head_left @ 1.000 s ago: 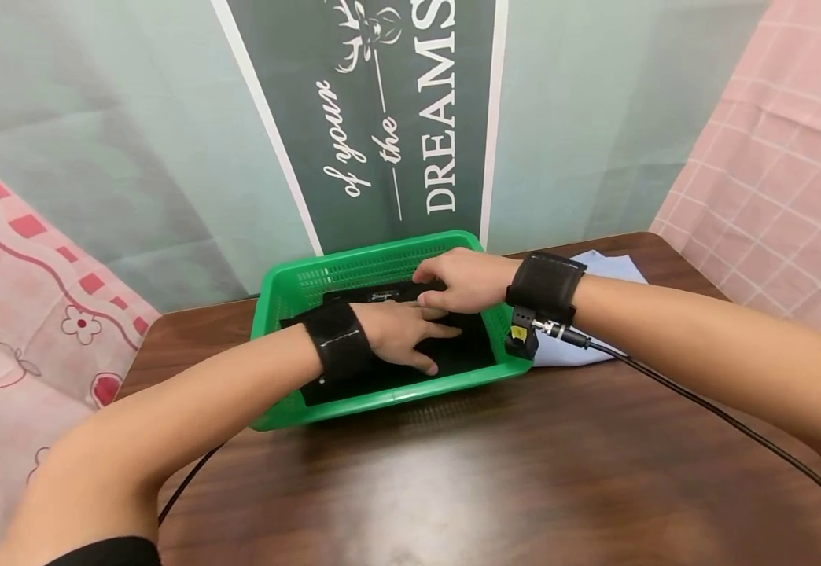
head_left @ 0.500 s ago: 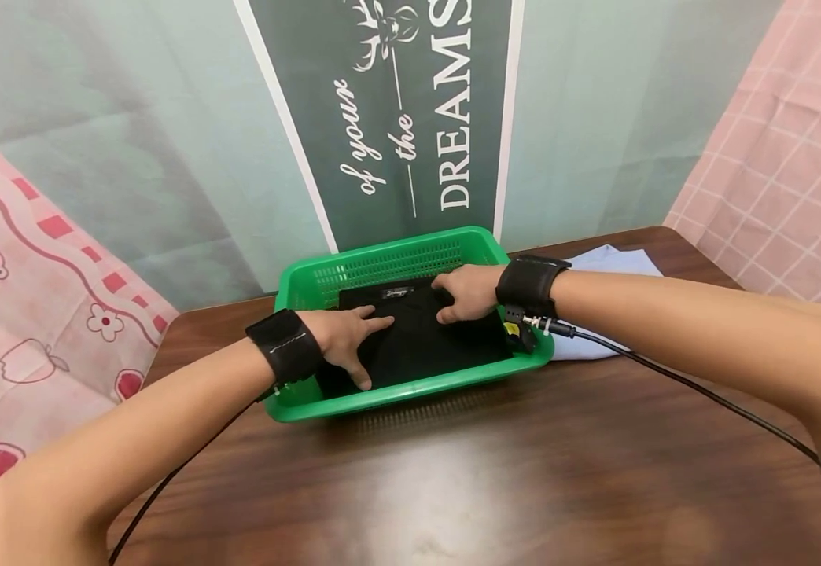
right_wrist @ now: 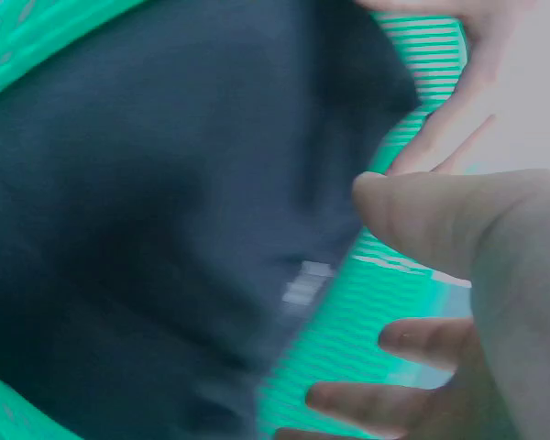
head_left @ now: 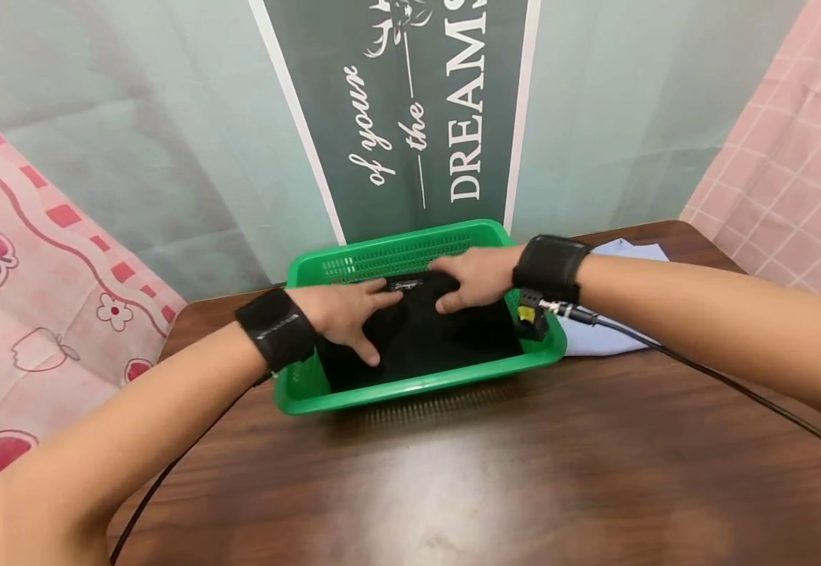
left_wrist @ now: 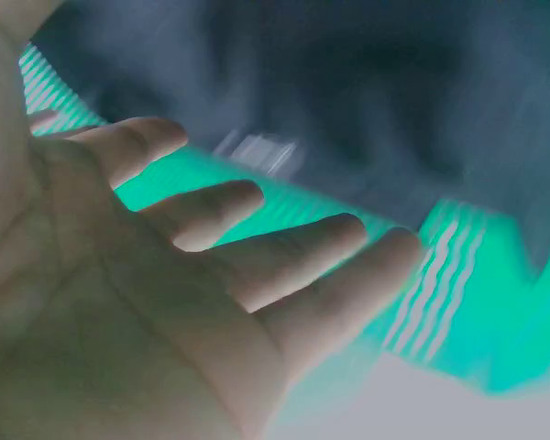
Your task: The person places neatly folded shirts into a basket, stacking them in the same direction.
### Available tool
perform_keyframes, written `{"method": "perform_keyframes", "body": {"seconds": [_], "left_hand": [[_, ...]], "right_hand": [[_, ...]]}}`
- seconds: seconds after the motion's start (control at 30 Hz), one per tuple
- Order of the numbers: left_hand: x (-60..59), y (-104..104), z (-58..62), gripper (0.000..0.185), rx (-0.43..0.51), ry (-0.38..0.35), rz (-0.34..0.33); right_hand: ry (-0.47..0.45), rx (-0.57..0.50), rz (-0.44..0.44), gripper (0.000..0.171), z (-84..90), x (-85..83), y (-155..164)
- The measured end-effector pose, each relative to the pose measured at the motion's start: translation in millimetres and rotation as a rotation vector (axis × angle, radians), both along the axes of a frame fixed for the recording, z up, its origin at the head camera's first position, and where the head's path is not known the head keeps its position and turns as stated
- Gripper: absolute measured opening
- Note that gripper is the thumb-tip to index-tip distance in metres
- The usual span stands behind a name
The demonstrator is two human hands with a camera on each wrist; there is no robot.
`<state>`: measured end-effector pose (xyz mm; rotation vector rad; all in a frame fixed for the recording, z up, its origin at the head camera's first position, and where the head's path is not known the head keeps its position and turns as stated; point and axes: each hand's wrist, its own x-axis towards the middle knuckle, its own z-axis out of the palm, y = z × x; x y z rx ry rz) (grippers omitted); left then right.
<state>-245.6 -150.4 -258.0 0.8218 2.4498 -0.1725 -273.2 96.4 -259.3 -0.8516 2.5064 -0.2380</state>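
Black cloth with a pale label lies inside a green plastic basket with little holes. Left hand and right hand are apart over the cloth, fingers spread out.

The left arm and right arm reach forward, left grip and right grip apart, fingers spread.

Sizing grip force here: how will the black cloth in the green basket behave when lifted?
Likely floppy: the cloth shows soft folds in the wrist views. Probably won't roll, since it lies spread broad and low in the basket. May rub on lifting, as its near edge runs along the basket's near side.
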Motion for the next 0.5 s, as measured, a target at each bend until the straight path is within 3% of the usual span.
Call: {"method": "perform_keyframes", "body": {"seconds": [0.13, 0.23, 0.3, 0.37, 0.5], "left_hand": [[33.4, -14, 38.1, 0.088, 0.247, 0.228, -0.071], [64.7, -19, 48.3, 0.070, 0.419, 0.438, -0.205], [84.7, -19, 42.1, 0.059, 0.462, 0.564, -0.304], [100.9, -20, 28.6, 0.053, 0.446, 0.653, -0.383], [126.2, -28, -0.8, 0.043, 0.380, 0.728, -0.399]], "right_hand": [[0.163, -0.185, 0.012, 0.073, 34.4, 23.8, 18], [0.260, -0.273, -0.021, 0.071, 47.2, 48.1, 36], [0.313, -0.296, -0.029, 0.071, 43.2, 64.9, 49], [0.369, -0.290, -0.010, 0.071, 31.7, 80.9, 60], [0.473, -0.264, 0.109, 0.065, 3.6, 106.5, 75]]}}
